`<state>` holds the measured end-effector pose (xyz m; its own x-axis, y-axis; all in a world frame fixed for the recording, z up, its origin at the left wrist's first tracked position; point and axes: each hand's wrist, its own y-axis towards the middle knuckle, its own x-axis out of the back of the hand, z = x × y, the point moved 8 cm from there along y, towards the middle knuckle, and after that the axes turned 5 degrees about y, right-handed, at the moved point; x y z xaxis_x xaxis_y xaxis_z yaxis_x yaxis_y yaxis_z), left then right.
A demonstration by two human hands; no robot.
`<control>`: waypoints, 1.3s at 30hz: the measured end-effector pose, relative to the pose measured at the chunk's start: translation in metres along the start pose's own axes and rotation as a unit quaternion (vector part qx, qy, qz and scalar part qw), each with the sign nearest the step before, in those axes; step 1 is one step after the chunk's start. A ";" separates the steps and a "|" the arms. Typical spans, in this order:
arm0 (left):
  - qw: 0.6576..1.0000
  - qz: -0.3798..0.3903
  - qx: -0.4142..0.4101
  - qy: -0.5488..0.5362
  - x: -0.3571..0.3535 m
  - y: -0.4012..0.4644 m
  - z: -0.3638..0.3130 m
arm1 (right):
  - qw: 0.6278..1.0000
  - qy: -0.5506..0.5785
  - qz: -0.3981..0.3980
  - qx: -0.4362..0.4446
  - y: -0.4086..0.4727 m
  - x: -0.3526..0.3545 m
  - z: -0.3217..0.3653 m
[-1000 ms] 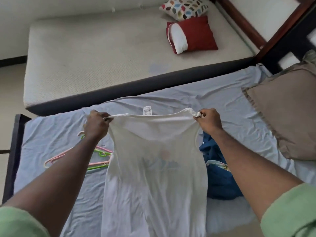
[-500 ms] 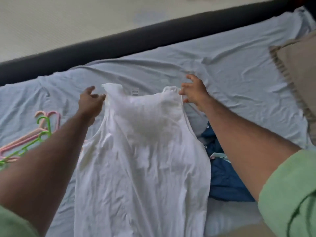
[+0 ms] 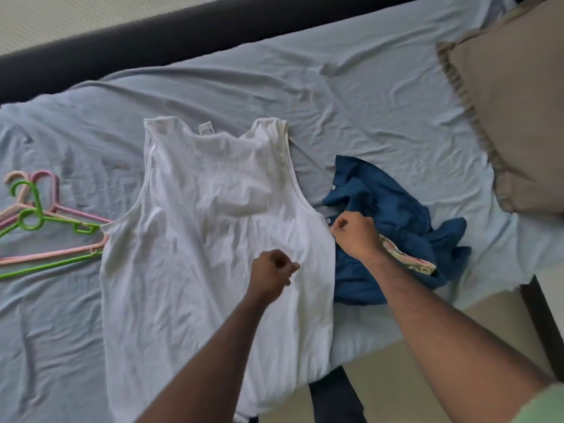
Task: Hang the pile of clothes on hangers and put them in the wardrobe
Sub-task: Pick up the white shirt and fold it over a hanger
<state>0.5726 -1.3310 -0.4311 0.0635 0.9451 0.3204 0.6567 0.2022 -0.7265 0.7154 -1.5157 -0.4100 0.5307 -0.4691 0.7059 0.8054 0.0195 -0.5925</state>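
Item: white vest point(image 3: 213, 239), flat on bed point(image 3: 381, 102), neck up. My left hand point(image 3: 270, 271) is clenched over its middle w/ nothing in it; right hand point(image 3: 355, 236) is curled at the blue garment point(image 3: 390, 215), grasp unclear. Hangers point(image 3: 45, 227) lie just left. Next, I reckon: feed one via hem up to neck.

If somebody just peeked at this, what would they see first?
Probably the big white top spread flat in the middle of the blue bedsheet, with two hands over it. The left hand hovers above its middle, and the right hand is at its edge beside a crumpled blue shirt. Pink and green hangers lie to the left.
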 end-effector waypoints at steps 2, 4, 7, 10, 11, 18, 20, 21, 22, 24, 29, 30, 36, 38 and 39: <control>0.999 0.030 0.009 0.005 -0.033 -0.019 0.007 | 0.999 -0.028 0.001 -0.019 -0.010 0.001 -0.014; 0.999 0.046 0.023 0.016 -0.060 -0.035 0.017 | 0.998 -0.047 0.024 -0.028 -0.017 -0.005 -0.020; 0.998 0.020 0.052 0.043 -0.088 -0.057 0.035 | 0.995 0.072 0.032 -0.061 -0.025 -0.021 -0.031; 0.992 -0.036 0.086 0.082 -0.103 -0.071 0.046 | 0.976 0.195 0.011 -0.098 -0.028 -0.033 -0.035; 0.990 -0.055 0.097 0.092 -0.108 -0.075 0.049 | 0.969 0.223 0.021 -0.107 -0.027 -0.039 -0.035; 0.970 -0.172 0.147 0.084 -0.147 -0.081 0.049 | 0.937 0.308 0.081 -0.143 -0.016 -0.061 -0.039; 0.966 -0.193 0.155 0.075 -0.151 -0.075 0.051 | 0.929 0.340 0.085 -0.120 -0.013 -0.063 -0.034; 0.965 -0.197 0.158 0.072 -0.151 -0.072 0.053 | 0.927 0.348 0.087 -0.110 -0.013 -0.064 -0.033; 0.964 -0.201 0.159 0.073 -0.151 -0.070 0.056 | 0.928 0.346 0.090 -0.101 -0.012 -0.065 -0.031; 0.963 -0.202 0.155 0.088 -0.151 -0.067 0.059 | 0.948 0.297 0.087 -0.078 -0.011 -0.066 -0.030; 0.965 -0.173 0.159 0.119 -0.155 -0.085 0.076 | 0.974 0.222 -0.017 -0.032 -0.004 -0.045 -0.030; 0.966 -0.168 0.160 0.117 -0.154 -0.089 0.083 | 0.976 0.212 -0.044 -0.027 -0.004 -0.040 -0.029; 0.982 -0.148 0.116 0.008 -0.162 -0.114 0.133 | 0.978 0.175 -0.101 0.056 -0.007 -0.038 -0.012; 0.986 -0.132 0.086 -0.056 -0.165 -0.119 0.142 | 0.976 0.166 -0.117 0.079 -0.011 -0.039 -0.004; 0.986 -0.125 0.074 -0.083 -0.164 -0.121 0.144 | 0.975 0.156 -0.129 0.088 -0.014 -0.038 0.000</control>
<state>0.3741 -1.4739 -0.4835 -0.2175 0.8878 0.4056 0.5183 0.4572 -0.7227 0.6841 -1.4977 -0.4290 0.2205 -0.7234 0.6543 0.9489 0.0037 -0.3157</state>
